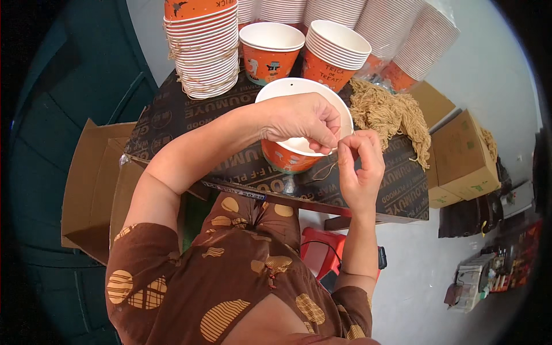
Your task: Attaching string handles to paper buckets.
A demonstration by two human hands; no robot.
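Pinching cord (329, 171), left grip (307, 119) over orange bucket (287, 160), right grip (362, 164) beside

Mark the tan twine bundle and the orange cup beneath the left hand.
Tan twine bundle (390, 110), head view: middle of the strands.
Orange cup (286, 159), head view: outer front wall.

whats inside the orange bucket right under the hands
Inside the orange bucket, white inner wall shows, with one small dark hole high on its far side. The left hand crosses above the opening and covers much of the inside, so anything beneath it cannot be seen.
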